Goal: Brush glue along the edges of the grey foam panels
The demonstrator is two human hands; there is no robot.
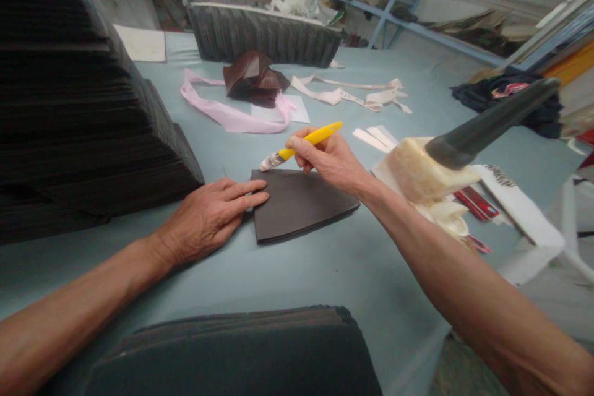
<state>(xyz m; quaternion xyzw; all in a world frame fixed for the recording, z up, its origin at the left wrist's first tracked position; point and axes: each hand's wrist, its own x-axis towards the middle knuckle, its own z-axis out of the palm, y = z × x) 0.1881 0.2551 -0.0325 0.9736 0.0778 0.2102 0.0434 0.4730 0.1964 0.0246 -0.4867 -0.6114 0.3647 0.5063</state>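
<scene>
My right hand (327, 161) grips a yellow-handled brush (313, 137), its pale, coated bristles tilted down just above a dark, fan-shaped sheet (297, 207). That sheet lies flat on the pale blue table covering (352, 284). My left hand (213, 219) rests flat with its fingertips on the sheet's left edge, holding nothing. To the right, a cream, crusted lump (417, 170) with a dark tapered handle (492, 117) sits close to my right forearm, partly hiding what lies behind it.
A tall stack of dark sheets (78, 105) rises at left, and another dark stack (232, 352) lies at the near edge. Beyond lie a pink ribbon (232, 108), a cream strap (352, 94), folded brown pieces (255, 79), and a dark pleated bundle (264, 34).
</scene>
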